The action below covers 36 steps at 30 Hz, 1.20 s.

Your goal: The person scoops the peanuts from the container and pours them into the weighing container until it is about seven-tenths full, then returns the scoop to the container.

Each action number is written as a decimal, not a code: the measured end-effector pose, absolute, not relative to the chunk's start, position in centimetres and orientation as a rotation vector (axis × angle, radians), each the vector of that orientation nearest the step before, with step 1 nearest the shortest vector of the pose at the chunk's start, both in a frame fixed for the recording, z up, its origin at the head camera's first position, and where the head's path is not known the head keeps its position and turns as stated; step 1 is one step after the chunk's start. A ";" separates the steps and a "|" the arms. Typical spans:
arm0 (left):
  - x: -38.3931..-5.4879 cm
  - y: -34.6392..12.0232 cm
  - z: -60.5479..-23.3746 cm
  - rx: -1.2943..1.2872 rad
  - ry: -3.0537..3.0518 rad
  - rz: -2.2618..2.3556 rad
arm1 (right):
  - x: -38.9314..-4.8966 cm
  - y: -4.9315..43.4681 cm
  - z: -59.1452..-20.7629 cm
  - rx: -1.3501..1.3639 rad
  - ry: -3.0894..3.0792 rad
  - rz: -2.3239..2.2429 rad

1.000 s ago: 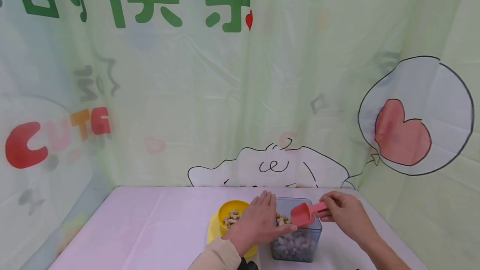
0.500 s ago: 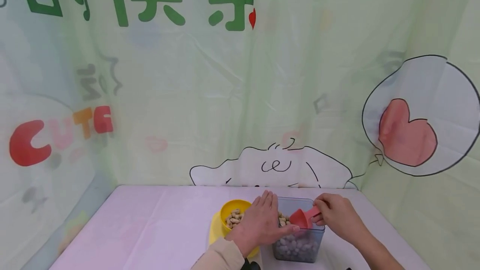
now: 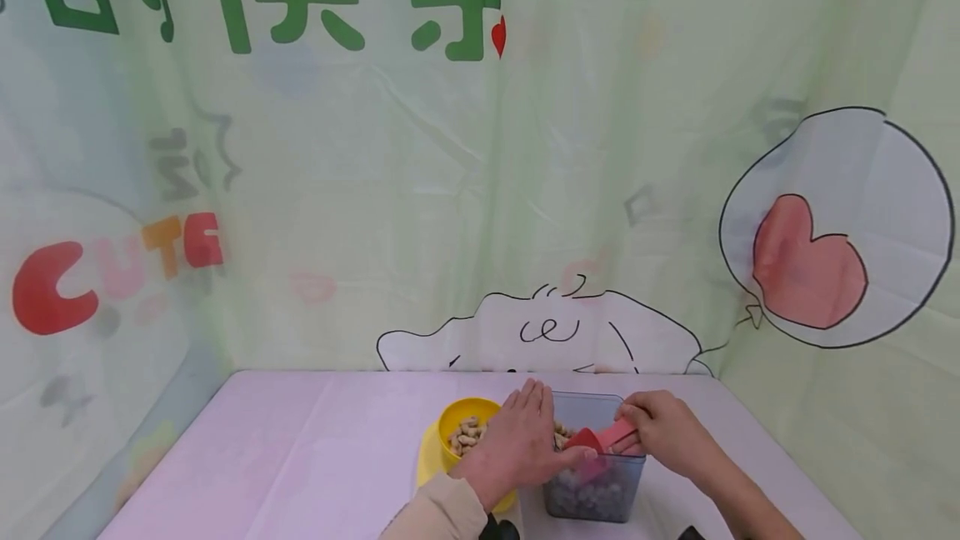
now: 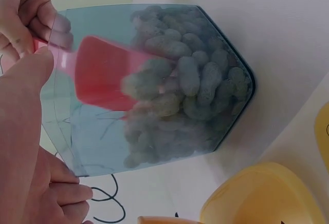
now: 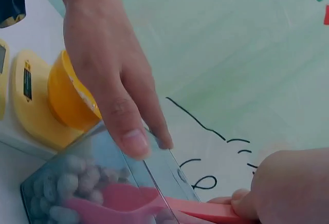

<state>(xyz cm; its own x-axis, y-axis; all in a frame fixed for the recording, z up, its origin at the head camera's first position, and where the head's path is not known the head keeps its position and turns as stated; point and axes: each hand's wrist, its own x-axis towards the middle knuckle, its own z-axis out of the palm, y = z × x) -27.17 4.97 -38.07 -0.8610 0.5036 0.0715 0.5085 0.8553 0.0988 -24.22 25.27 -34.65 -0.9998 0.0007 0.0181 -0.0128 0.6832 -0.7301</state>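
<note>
My right hand (image 3: 670, 432) grips the handle of a pink-red scoop (image 3: 596, 442). The scoop's head dips inside a clear bluish plastic container (image 3: 633, 490), where it reaches in among unshelled peanuts (image 4: 187, 75), seen through the wall in the left wrist view. My left hand (image 3: 517, 444) lies across the container's left rim with straight fingers, the thumb extended along the front rim. Just left of that hand, a yellow bowl (image 3: 450, 423) holds more peanuts (image 3: 467, 433) and is partly covered by the hand and forearm.
The bowl stands on a yellow and white scale (image 5: 25, 116) with a small dark display. A pale pink tabletop (image 3: 330, 457) spreads to the left. Printed curtains (image 3: 315, 190) hang behind and at both sides.
My right hand has moved left and slightly down. The scoop has gone from over the rim down into the peanuts. My left hand stays in place on the container.
</note>
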 end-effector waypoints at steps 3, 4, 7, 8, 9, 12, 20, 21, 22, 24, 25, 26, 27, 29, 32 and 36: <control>-27.2 4.9 -38.0 -0.820 -2.992 -0.200 | -24.2 25.0 -34.8 0.000 -2.857 1.249; -27.2 4.9 -37.9 -0.820 -2.992 -0.204 | -24.2 24.9 -34.8 -0.005 -2.856 1.252; -27.2 4.8 -37.8 -0.811 -3.002 -0.215 | -24.4 24.7 -34.8 -0.030 -2.866 1.237; -27.2 4.8 -37.8 -0.805 -3.006 -0.215 | -24.4 24.7 -34.8 -0.030 -2.873 1.233; -27.2 4.8 -37.8 -0.801 -3.010 -0.213 | -24.5 24.7 -34.8 -0.037 -2.881 1.231; -27.2 4.7 -37.9 -0.797 -3.015 -0.208 | -24.8 24.8 -35.0 -0.066 -2.892 1.251; -27.3 4.9 -37.9 -0.796 -3.020 -0.222 | -24.8 24.9 -35.4 -0.175 -2.813 1.448; -27.3 4.9 -37.9 -0.798 -3.018 -0.227 | -24.7 24.8 -35.4 -0.171 -2.806 1.455; -27.3 4.9 -37.9 -0.800 -3.016 -0.232 | -24.6 24.6 -35.4 -0.161 -2.801 1.445; -27.3 4.9 -37.8 -0.811 -3.004 -0.228 | -24.5 24.3 -35.4 -0.141 -2.786 1.417; -27.3 4.8 -37.8 -0.814 -3.000 -0.222 | -24.5 24.1 -35.4 -0.124 -2.782 1.396; -27.2 4.8 -37.8 -0.819 -2.996 -0.216 | -24.5 24.0 -35.3 -0.111 -2.781 1.374; -27.2 4.8 -37.8 -0.823 -2.993 -0.210 | -24.4 23.9 -35.3 -0.098 -2.780 1.358; -27.2 4.7 -37.7 -0.827 -2.990 -0.206 | -24.5 23.9 -35.4 -0.100 -2.776 1.369; -27.3 4.8 -37.8 -0.820 -2.998 -0.216 | -24.7 24.1 -35.6 -0.129 -2.766 1.446; -27.3 5.0 -37.8 -0.807 -3.014 -0.236 | -24.9 24.5 -36.0 -0.175 -2.710 1.589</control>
<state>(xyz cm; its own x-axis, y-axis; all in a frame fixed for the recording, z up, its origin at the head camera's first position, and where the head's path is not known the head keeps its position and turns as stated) -27.34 4.97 -37.79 -0.8671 0.4956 0.0506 0.4974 0.8558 0.1420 -24.95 24.53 -36.00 -0.9938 0.0933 -0.0603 0.0981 0.4836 -0.8698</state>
